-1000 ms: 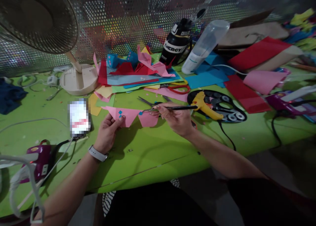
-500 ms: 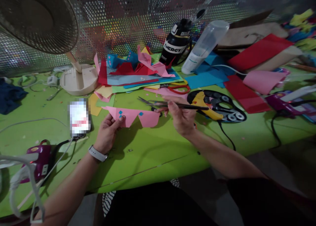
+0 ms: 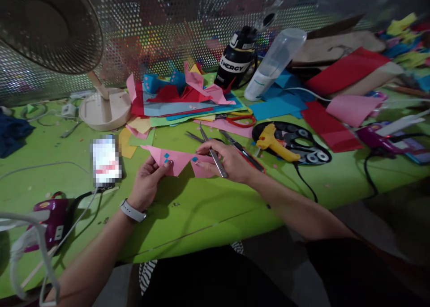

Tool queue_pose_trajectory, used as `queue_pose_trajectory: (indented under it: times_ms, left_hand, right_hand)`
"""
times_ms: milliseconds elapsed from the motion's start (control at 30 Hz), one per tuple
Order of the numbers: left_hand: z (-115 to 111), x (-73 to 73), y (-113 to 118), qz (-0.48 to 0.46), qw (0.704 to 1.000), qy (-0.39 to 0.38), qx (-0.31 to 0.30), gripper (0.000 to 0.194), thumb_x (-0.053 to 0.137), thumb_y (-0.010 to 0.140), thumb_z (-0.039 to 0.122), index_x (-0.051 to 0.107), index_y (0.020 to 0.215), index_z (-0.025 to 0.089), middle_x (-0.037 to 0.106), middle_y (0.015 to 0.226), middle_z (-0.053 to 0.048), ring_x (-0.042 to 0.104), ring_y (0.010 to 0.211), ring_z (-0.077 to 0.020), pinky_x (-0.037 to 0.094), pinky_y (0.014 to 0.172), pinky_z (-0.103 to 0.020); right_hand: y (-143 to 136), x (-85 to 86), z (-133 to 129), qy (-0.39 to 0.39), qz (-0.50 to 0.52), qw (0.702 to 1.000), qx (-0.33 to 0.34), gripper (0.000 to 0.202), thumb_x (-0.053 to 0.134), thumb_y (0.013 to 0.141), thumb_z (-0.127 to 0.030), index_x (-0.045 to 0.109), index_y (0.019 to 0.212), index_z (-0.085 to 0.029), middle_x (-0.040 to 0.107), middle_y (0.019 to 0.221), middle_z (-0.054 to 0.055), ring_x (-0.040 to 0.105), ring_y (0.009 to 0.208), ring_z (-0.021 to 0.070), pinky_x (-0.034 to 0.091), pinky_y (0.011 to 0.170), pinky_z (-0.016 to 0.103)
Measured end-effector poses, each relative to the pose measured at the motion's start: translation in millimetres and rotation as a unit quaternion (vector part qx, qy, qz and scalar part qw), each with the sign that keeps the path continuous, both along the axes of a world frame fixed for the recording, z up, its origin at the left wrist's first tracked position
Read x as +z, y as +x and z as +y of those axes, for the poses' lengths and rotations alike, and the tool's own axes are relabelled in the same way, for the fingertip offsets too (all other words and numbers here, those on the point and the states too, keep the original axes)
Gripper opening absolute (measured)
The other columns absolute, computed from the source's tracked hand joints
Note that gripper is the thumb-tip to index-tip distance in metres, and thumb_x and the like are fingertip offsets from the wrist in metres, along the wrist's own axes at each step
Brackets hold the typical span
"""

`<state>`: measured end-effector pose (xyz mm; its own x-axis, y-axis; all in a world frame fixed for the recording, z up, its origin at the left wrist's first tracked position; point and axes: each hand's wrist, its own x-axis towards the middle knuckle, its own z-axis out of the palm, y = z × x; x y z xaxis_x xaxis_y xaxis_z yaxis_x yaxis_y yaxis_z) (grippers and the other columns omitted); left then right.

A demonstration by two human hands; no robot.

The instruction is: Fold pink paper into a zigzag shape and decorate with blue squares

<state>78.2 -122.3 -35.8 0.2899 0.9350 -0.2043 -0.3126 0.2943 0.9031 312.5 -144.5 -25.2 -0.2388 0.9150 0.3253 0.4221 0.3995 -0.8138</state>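
Note:
Pinched at its left part by my left hand (image 3: 149,179), a pink paper cutout (image 3: 174,161) with pointed notches is held just above the table. Small blue paper diamonds (image 3: 166,156) are on it, one near my left thumb and another by my right thumb. My right hand (image 3: 230,161) is closed with metal tweezers (image 3: 215,157) lying across its fingers, tips pointing up and away. Its thumb presses on the cutout's right half, partly covering it. Behind that hand lie dark-bladed scissors (image 3: 240,148).
A yellow glue gun (image 3: 277,143) rests on a black palette-shaped tray (image 3: 311,148). Behind are stacked coloured papers (image 3: 178,108), a black bottle (image 3: 235,63) and a clear bottle (image 3: 275,65). At left stand a fan (image 3: 104,108) and a phone (image 3: 105,161).
My right hand has moved left onto the cutout, its thumb now beside the right diamond. The tweezers have swung from nearly level to a steep slant, uncovering the scissors behind.

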Motion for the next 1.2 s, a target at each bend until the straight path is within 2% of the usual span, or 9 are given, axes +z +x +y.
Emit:
queue_pose_trajectory:
  times_ms: [200, 567, 833, 967, 1200]
  left_hand:
    - [-0.2, -3.5, -0.5, 0.008, 1.000, 0.012, -0.008, 0.032, 0.082, 0.070, 0.026, 0.070, 0.099, 0.018, 0.074, 0.090, -0.002, 0.068, 0.077, -0.0111, 0.056, 0.074, -0.021]
    - [0.3, -4.9, -1.5, 0.018, 1.000, 0.013, -0.021, 0.031, 0.082, 0.071, 0.027, 0.070, 0.098, 0.017, 0.075, 0.090, -0.003, 0.069, 0.078, -0.0114, 0.055, 0.077, -0.022]
    - [-0.2, -4.7, -0.7, 0.014, 0.999, 0.020, -0.025, 0.029, 0.081, 0.073, 0.026, 0.070, 0.099, 0.018, 0.074, 0.090, -0.002, 0.068, 0.077, -0.0101, 0.055, 0.077, -0.021]
    - [0.3, -5.4, -0.9, 0.010, 0.999, 0.017, -0.026, 0.028, 0.080, 0.073, 0.024, 0.070, 0.099, 0.019, 0.074, 0.091, -0.001, 0.067, 0.078, -0.0092, 0.055, 0.075, -0.019]
    - [0.0, -3.0, -0.1, 0.007, 0.999, 0.013, -0.028, 0.028, 0.081, 0.073, 0.024, 0.071, 0.098, 0.018, 0.074, 0.090, -0.001, 0.067, 0.077, -0.0088, 0.055, 0.075, -0.018]
  right_hand:
    - [-0.2, -4.2, 1.6, -0.040, 0.032, 0.999, 0.003, 0.024, 0.070, 0.082, -0.034, 0.065, 0.104, -0.023, 0.068, 0.091, 0.004, 0.067, 0.084, 0.0170, 0.058, 0.071, 0.031]
    - [-0.6, -5.9, 2.6, -0.048, 0.041, 0.998, 0.007, 0.023, 0.068, 0.084, -0.034, 0.065, 0.103, -0.022, 0.068, 0.088, 0.003, 0.067, 0.082, 0.0160, 0.056, 0.072, 0.030]
    - [-2.3, -4.1, 1.0, -0.103, 0.056, 0.993, 0.010, 0.028, 0.070, 0.081, -0.033, 0.061, 0.105, -0.022, 0.066, 0.093, 0.004, 0.066, 0.091, 0.0181, 0.056, 0.072, 0.030]
    - [-3.3, -2.4, 1.1, -0.115, 0.040, 0.993, 0.007, 0.026, 0.069, 0.081, -0.034, 0.061, 0.102, -0.021, 0.065, 0.091, 0.004, 0.065, 0.088, 0.0172, 0.055, 0.074, 0.031]
    - [0.3, -4.0, 3.9, -0.151, 0.085, 0.984, 0.049, 0.034, 0.073, 0.079, -0.030, 0.059, 0.108, -0.020, 0.067, 0.092, 0.003, 0.065, 0.084, 0.0149, 0.055, 0.074, 0.029]
